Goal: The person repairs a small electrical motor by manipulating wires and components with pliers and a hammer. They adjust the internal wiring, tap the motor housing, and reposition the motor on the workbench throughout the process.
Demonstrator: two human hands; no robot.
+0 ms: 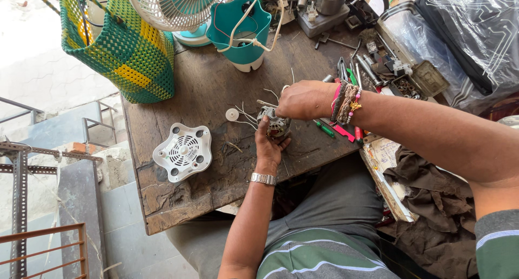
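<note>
A: While both hands meet over the middle of the dark, worn wooden desk (205, 95), what sits between them?

B: A small electric motor with copper windings and thin white wires (277, 123). The left hand (268, 146), with a metal watch on its wrist, comes up from the near edge and cups the motor from below, its grip closed round the body. The right hand (305, 99), wearing beaded bracelets, lies over the motor's top from the right; its fingers curl down onto the motor, but I cannot tell whether they pinch a wire or only press on it.

A: And around it?

B: Just left of the motor lies a small white plastic disc (232, 115). Further left and nearer rests a white, scalloped plastic cover with vent slots (183, 151), apart from both hands. At the far side stands a teal plastic appliance housing with a white cord looped over it (240, 30), beside a white fan with a wire guard (178, 6). A green and yellow woven basket (127, 49) hangs at the far left corner. To the right of the hands lie a green-handled screwdriver (325, 129) and other scattered tools.
</note>
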